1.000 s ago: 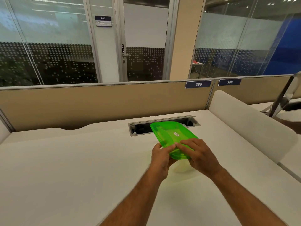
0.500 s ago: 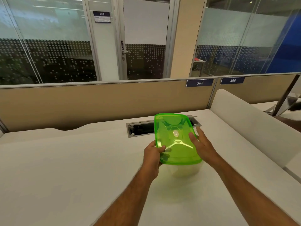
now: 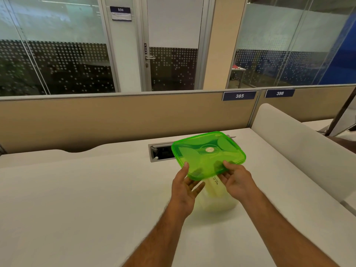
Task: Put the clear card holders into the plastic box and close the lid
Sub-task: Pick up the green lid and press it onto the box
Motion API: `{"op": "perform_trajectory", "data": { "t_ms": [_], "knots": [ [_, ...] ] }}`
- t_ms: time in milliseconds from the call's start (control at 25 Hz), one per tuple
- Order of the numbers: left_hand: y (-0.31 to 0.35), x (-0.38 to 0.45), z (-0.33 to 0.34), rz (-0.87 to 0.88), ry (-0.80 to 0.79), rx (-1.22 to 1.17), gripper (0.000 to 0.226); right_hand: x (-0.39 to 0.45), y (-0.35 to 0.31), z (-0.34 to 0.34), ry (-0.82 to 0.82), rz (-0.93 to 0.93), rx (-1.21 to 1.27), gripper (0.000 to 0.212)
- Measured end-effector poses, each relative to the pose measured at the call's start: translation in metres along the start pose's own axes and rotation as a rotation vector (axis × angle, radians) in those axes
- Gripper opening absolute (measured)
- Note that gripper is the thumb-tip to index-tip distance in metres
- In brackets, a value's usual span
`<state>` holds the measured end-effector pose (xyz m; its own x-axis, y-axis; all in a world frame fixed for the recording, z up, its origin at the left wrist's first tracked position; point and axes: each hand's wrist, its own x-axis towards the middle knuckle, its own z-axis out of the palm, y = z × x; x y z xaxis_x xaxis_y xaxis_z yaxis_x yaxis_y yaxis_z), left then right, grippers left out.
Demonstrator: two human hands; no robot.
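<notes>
A translucent green lid (image 3: 208,153) hangs nearly flat, tilted slightly, above the white desk. My left hand (image 3: 184,186) pinches its near left edge, thumb on top and fingers under it. My right hand (image 3: 238,182) grips the near right edge the same way. Below the lid and between my hands stands the clear plastic box (image 3: 217,197), with dark writing on its near wall. The lid covers the box's far part and does not sit on it. I cannot make out any clear card holders; the box's inside is hard to read.
A metal cable slot (image 3: 160,153) is sunk into the white desk (image 3: 77,199) just behind the lid. A tan partition (image 3: 115,120) runs along the back. A white padded divider (image 3: 300,151) bounds the desk on the right.
The lid has swung from steeply tilted toward me to nearly flat. Both hands have shifted to its near edge, and the clear box now shows beneath it.
</notes>
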<state>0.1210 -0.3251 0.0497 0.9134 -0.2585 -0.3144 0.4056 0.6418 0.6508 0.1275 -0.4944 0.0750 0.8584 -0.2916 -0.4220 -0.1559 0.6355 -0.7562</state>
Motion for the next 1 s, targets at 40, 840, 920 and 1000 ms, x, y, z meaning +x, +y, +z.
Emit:
{"op": "perform_trajectory", "data": {
  "t_ms": [40,840,920,1000],
  "knots": [
    [-0.005,0.0,0.005,0.018,-0.01,0.015,0.044,-0.002,0.005,0.005,-0.029,0.013,0.013,0.011],
    [0.037,0.033,-0.005,0.013,-0.046,0.299,0.021,0.031,-0.07,-0.037,-0.115,0.033,-0.415,0.036],
    [0.034,0.039,-0.003,0.051,-0.02,0.582,0.02,0.037,-0.064,-0.034,-0.067,-0.046,-0.554,0.027],
    [0.027,0.049,-0.003,0.141,0.076,0.917,0.02,0.045,-0.057,-0.032,0.006,-0.183,-0.646,0.022]
  ]
}}
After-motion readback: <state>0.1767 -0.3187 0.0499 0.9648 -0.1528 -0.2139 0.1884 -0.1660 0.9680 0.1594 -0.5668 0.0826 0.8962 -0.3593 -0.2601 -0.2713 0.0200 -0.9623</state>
